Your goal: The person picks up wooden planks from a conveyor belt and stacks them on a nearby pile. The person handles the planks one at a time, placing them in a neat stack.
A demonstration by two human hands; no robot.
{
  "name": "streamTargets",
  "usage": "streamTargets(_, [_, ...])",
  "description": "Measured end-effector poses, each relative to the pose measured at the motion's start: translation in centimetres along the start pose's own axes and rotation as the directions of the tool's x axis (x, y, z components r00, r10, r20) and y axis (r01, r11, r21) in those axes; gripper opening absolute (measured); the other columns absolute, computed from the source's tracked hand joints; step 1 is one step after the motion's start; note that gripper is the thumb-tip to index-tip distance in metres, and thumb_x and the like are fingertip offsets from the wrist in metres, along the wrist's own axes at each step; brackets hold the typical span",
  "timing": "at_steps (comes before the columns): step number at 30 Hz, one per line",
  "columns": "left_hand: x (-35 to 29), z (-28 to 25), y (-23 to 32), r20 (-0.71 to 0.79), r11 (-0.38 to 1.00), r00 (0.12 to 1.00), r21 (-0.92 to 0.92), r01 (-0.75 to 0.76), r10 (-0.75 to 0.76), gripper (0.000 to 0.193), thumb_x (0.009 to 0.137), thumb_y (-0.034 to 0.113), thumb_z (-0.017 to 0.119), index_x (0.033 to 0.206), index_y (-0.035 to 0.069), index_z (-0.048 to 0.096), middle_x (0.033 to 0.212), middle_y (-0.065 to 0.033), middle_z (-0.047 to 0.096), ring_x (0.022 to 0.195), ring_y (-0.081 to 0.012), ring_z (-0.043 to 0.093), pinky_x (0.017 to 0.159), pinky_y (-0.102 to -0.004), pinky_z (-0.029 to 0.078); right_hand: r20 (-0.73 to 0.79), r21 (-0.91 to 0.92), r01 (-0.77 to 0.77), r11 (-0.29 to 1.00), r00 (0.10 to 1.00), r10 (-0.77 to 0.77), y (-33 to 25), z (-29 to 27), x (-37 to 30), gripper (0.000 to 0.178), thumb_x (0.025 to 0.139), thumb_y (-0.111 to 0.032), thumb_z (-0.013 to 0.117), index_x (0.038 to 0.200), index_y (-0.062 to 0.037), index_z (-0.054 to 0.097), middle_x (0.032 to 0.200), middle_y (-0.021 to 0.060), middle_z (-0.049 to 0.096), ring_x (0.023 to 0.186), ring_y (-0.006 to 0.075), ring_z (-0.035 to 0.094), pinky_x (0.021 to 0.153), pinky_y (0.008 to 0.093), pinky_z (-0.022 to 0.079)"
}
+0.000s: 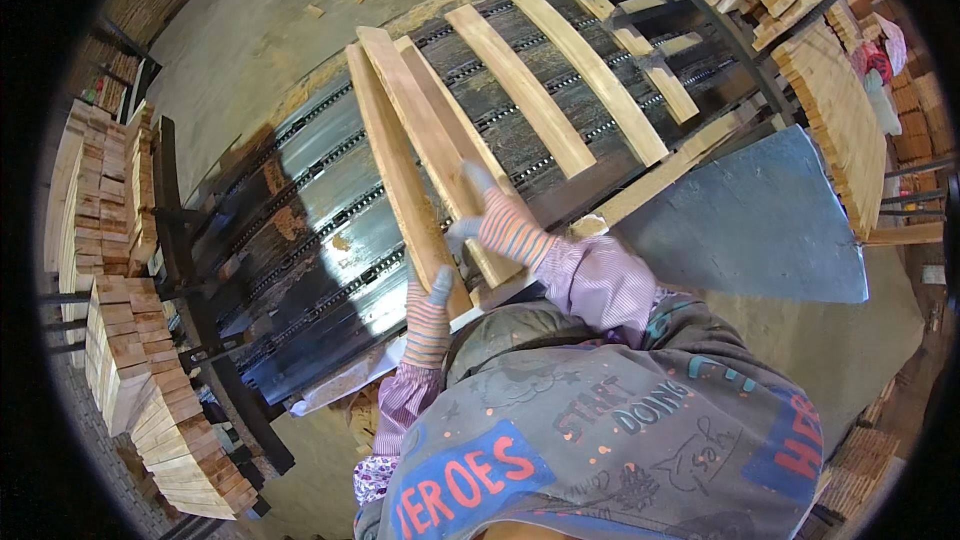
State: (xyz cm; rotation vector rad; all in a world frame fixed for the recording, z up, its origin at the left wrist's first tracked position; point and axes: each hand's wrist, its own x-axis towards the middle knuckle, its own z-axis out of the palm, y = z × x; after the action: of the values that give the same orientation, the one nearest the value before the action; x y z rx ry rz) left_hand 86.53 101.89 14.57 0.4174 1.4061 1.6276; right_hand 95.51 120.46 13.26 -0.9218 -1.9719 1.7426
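Both my hands wear striped gloves with grey fingertips. My left hand (428, 318) is closed around the near end of a long wooden board (398, 172), its thumb lying on top. My right hand (508, 227) grips a second wooden board (425, 110), the middle one of three close together, near its lower part; the fingers are slightly blurred. Just right of it and partly covered by it, a third wooden board (452, 112) lies at a slant. All three rest over a dark metal chain conveyor (300, 195).
Further right on the conveyor lie more boards, including one pale board (520, 90) and a curved-looking one (590, 75). A bluish metal sheet (760, 225) slopes at the right. Stacked boards stand at left (150, 380) and right (830, 120). A person (880, 60) is at the far right.
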Motion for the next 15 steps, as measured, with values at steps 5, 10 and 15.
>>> streamTargets(5, [0.9,2.0,0.9,-0.043,0.986,0.998,-0.159,0.04,-0.048,0.064,0.095,0.021,0.073,0.149,0.006,0.043,0.112,-0.0133,0.066,0.092,-0.025,0.072,0.078,-0.0384,0.062,-0.062,-0.469,-0.148,0.871,0.989,0.135,-0.5,-12.4,4.9,0.099,0.079,-0.026,0.084,0.162,-0.0056,0.034,0.161,0.0267,0.044,0.147,0.0396,0.045,0.122,0.0446,0.038])
streamTargets(10, [2.0,5.5,0.9,-0.086,0.992,0.996,-0.122,0.022,-0.032,0.074,0.091,0.024,0.076,0.154,0.009,0.039,0.111,-0.0101,0.064,0.095,-0.0242,0.071,0.079,-0.0393,0.064,-0.226,-0.875,-0.228,0.426,0.972,0.055,2.3,-16.2,7.5,0.103,0.083,-0.04,0.081,0.167,-0.0237,0.024,0.157,0.0226,0.045,0.145,0.0414,0.044,0.119,0.0548,0.037])
streamTargets(15, [3.6,7.4,-1.7,-0.223,0.996,0.973,0.069,-0.052,0.067,0.085,0.088,0.018,0.08,0.159,0.005,0.034,0.108,-0.0082,0.067,0.094,-0.0192,0.069,0.084,-0.0314,0.059,-0.184,-0.814,-0.264,0.518,0.962,0.202,-0.1,-15.9,7.6,0.107,0.081,-0.029,0.085,0.168,-0.0186,0.022,0.151,0.0299,0.049,0.141,0.0433,0.049,0.117,0.0486,0.043])
